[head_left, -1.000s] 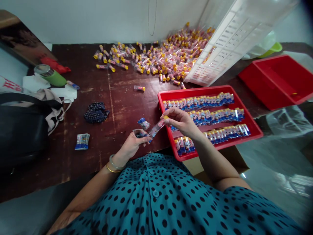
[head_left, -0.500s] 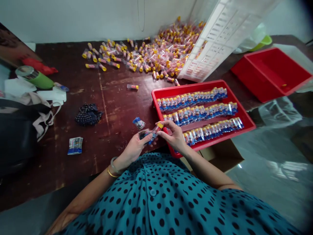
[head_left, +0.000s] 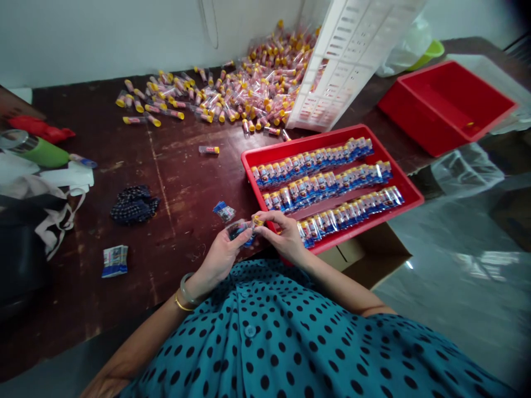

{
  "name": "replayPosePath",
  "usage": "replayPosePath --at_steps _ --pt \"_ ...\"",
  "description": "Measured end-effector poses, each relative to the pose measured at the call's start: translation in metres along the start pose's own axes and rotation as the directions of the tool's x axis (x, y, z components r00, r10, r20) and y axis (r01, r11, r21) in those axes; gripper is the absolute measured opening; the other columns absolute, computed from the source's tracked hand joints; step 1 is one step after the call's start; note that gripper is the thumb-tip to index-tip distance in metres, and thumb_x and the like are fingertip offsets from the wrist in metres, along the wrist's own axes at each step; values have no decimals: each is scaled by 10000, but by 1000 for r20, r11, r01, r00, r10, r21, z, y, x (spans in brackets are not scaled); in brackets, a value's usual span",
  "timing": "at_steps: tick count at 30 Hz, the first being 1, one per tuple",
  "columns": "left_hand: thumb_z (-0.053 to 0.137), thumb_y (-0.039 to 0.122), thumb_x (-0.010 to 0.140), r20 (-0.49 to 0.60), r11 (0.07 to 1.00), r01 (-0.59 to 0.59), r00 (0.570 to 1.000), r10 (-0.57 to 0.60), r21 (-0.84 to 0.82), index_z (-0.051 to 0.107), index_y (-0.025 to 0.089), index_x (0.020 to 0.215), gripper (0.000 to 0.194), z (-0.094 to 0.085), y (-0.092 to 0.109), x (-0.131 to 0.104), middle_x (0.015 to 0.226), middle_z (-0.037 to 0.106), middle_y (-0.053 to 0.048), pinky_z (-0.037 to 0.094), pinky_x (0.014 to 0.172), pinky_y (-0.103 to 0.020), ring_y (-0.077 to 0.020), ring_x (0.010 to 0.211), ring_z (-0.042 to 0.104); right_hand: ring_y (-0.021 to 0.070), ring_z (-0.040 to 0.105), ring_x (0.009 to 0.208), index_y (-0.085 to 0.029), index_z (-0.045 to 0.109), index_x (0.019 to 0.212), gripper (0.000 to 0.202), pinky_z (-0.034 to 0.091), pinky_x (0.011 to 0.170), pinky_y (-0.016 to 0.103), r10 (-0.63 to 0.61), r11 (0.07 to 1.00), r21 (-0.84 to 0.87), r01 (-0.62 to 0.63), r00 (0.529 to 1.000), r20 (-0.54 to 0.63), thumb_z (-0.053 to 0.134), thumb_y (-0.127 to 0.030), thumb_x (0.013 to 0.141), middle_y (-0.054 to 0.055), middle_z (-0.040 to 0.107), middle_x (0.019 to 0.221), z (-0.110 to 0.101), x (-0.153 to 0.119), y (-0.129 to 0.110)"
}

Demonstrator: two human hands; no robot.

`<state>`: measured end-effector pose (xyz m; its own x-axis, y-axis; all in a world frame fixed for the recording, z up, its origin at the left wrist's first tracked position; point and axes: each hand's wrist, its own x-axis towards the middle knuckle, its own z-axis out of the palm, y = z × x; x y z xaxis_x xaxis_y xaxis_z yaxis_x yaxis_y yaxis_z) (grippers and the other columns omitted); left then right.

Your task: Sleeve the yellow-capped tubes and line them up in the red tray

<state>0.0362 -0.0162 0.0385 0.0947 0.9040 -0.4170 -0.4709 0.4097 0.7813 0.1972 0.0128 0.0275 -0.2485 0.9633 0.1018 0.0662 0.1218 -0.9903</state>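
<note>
My left hand (head_left: 221, 255) and my right hand (head_left: 282, 237) meet at the near table edge, both gripping one clear tube with a yellow cap (head_left: 250, 225). A blue printed wrapper sits around the tube between my fingers. Just right of my hands stands a red tray (head_left: 409, 190) holding three rows of wrapped tubes (head_left: 327, 179). A small blue packet (head_left: 224, 211) lies on the dark wooden table just left of the tray.
A heap of yellow-capped tubes (head_left: 249, 88) spills from a tipped white crate (head_left: 348, 55) at the back. An empty red tray (head_left: 446, 105) sits far right. A dark cloth (head_left: 133, 203), a label stack (head_left: 115, 261), a green flask (head_left: 35, 150) and bags lie left.
My right hand has drawn back from over the red tray toward my left hand, and the tube now sits deeper in the wrapper. The view has shifted, sliding everything leftward.
</note>
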Motion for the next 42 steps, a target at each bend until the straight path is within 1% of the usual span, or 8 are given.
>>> replayPosePath --at_steps 4,9,16,22,26,30,35,42 --pt "796 371 759 23 997 72 997 -72 13 740 189 979 292 0 -3 2 876 727 -28 530 727 -273 -148 753 643 192 663 983 -215 663 917 217 502 953 358 46 990 130 -49 999 27 703 -419 853 47 713 1019 -20 10 -8" --pt "749 392 801 52 991 128 991 -127 -30 714 170 928 258 -2 -2 7 748 672 -24 490 556 -221 -150 690 639 143 610 787 -216 644 913 232 503 767 283 56 995 -66 -72 975 -213 597 -443 922 15 658 865 -108 26 -5" --pt "780 457 753 12 986 163 986 -163 24 702 159 868 328 -18 1 10 702 666 -30 461 456 -213 -163 634 642 161 577 694 -181 683 856 263 442 666 289 240 757 -637 -147 969 62 555 -395 938 22 644 773 -156 3 11" --pt "786 510 722 -25 988 153 988 -152 29 711 174 846 366 -41 0 11 716 691 -52 472 447 -234 -199 671 676 179 610 749 -206 683 875 197 452 695 296 -65 774 -621 125 991 120 572 -354 943 45 678 844 -97 98 -11" --pt "839 462 670 -84 993 94 993 -88 67 708 170 794 343 -53 -1 12 608 650 -23 427 428 -211 -156 558 631 181 641 900 -181 678 955 152 446 803 268 62 655 -710 259 918 392 573 -291 950 62 712 982 0 206 -16" --pt "870 437 630 -179 998 64 982 -63 1 717 174 925 424 -63 6 6 825 743 -81 556 563 -270 -211 746 708 271 624 1033 -97 560 1224 364 442 867 338 148 594 -774 222 915 376 634 -243 899 191 667 1158 90 270 -4" --pt "868 446 614 -402 996 -91 911 89 13 690 139 829 414 -94 16 -8 712 717 -49 524 473 -226 -181 653 689 263 600 1030 -63 513 1233 315 427 888 353 146 601 -747 284 880 451 511 -183 942 216 640 1158 125 267 3" --pt "882 313 563 -468 977 -215 862 194 7 685 147 811 358 -104 14 -7 737 686 0 511 457 -216 -133 616 621 155 579 830 -164 634 842 50 450 808 263 -81 793 -347 501 650 755 595 -134 836 35 609 916 89 165 -5"
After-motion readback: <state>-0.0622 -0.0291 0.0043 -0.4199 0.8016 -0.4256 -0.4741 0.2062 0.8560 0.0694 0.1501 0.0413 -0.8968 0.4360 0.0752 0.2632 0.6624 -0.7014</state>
